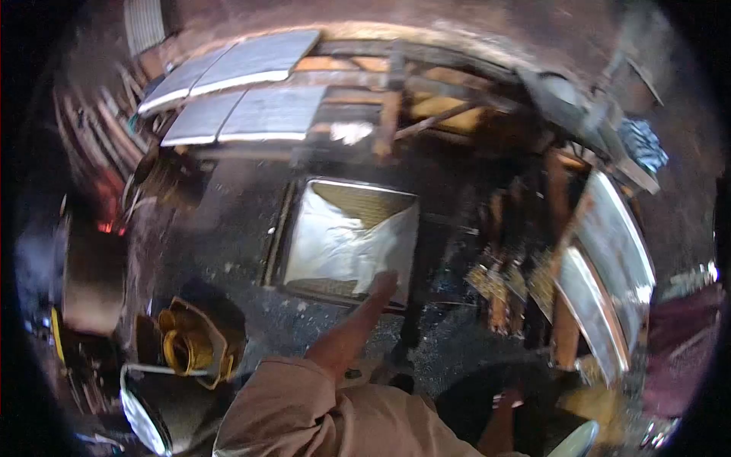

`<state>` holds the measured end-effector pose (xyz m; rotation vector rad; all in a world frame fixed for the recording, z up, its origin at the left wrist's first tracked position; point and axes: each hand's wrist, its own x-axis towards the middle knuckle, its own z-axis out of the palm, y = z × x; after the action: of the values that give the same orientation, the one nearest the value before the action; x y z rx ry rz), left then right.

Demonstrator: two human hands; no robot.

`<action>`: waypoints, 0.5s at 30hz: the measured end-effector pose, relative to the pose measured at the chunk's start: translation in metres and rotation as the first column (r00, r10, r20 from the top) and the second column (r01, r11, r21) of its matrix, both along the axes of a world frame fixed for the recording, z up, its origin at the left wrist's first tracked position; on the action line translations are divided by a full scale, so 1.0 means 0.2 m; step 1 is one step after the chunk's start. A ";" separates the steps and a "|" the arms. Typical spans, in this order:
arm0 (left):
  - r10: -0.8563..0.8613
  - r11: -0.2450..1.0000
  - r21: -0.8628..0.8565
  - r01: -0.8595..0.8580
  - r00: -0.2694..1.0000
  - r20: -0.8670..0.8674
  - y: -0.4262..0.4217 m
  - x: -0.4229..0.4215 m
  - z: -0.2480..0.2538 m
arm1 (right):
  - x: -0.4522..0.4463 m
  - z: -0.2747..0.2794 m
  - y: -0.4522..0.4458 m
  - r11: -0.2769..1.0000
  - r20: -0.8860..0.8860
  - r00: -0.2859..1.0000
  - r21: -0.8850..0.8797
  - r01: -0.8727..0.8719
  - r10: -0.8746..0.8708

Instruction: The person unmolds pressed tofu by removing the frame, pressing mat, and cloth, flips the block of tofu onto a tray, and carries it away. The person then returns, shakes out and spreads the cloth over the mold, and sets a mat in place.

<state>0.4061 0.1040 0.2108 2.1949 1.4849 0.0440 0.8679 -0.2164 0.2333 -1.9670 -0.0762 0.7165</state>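
Head view, the only one on file. A shallow tray [362, 184] lies on the dark floor [217, 263] at the centre of the frame, slightly askew. Inside it is a pale sheet [324, 244], the item being handled: creased, soft-looking, its upper edge dipping in a V that exposes a yellow-brown, rough-textured base. The sheet's substance could not be established.

The left hand [384, 286] is at the sheet's lower right part, apparently in contact. Its fingers look bunched, but blur prevents me from saying how far they are open or whether they have hold of the edge. The right hand [509, 400], lower right of the frame, is in shadow and well apart from the tray; its opening and any contents cannot be told.

Handling, in my judgement: grip near an edge with a broad, light hold, lift evenly, and ease the creases outward; pulling at one corner risks stretching or tearing. The free hand could steady the rim.

Materials noted: smooth grey panels with bright edges [274, 114] on a rough wooden rack [388, 126], upper left to upper centre; glossy curved sheets [613, 244] leaning at the right; a dull yellow, rounded container [189, 350], lower left.
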 end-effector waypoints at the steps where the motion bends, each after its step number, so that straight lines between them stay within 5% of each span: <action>1: 0.342 0.896 -0.343 -0.283 0.931 0.127 -0.16 -0.16 -0.25 | -0.26 -0.11 0.09 0.978 -0.138 0.982 -0.149 -0.150 0.129; 2: 0.705 0.620 -0.588 -0.520 0.697 0.127 -0.32 -0.33 -0.50 | -0.50 -0.22 0.18 0.909 -0.276 0.930 -0.269 -0.319 0.244; 4: 0.712 0.589 -0.580 -0.563 0.701 0.041 -0.39 -0.58 -0.37 | -0.92 -0.37 0.42 0.733 -0.438 0.790 -0.342 -0.588 0.430; 6: 0.900 0.303 -0.622 -0.722 0.432 -0.064 -0.36 -0.76 -0.18 | -1.27 -0.50 0.77 0.646 -0.428 0.679 -0.246 -0.723 0.597; 7: 0.904 0.279 -0.629 -0.725 0.419 -0.082 -0.32 -0.85 -0.24 | -1.46 -0.52 1.01 0.630 -0.359 0.636 -0.151 -0.762 0.683; 9: 0.889 0.398 -0.534 -0.746 0.456 0.026 -0.29 -1.00 -0.44 | -1.86 -0.51 1.50 0.564 -0.193 0.547 0.043 -0.825 0.815; 10: 0.895 0.383 -0.542 -0.748 0.445 0.018 -0.24 -1.06 -0.55 | -1.96 -0.59 1.74 0.333 -0.087 0.346 -0.133 -0.933 0.934; 11: 0.837 0.542 -0.373 -0.753 0.524 0.160 -0.24 -1.11 -0.66 | -2.05 -0.68 1.98 0.107 0.003 0.112 -0.319 -0.942 0.994; 12: 0.744 0.661 -0.174 -0.730 0.607 0.279 -0.23 -1.16 -0.75 | -2.12 -0.84 2.12 0.149 0.115 0.121 -0.282 -0.948 0.986; 15: 0.728 0.682 -0.198 -0.704 0.630 0.271 0.01 -1.26 -0.62 | -2.37 -1.00 2.59 0.168 0.137 0.142 -0.201 -0.965 0.980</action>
<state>0.1548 0.1053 0.0859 1.2986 2.0091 0.5871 0.3930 0.3007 0.0331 -1.8454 -1.7094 1.2892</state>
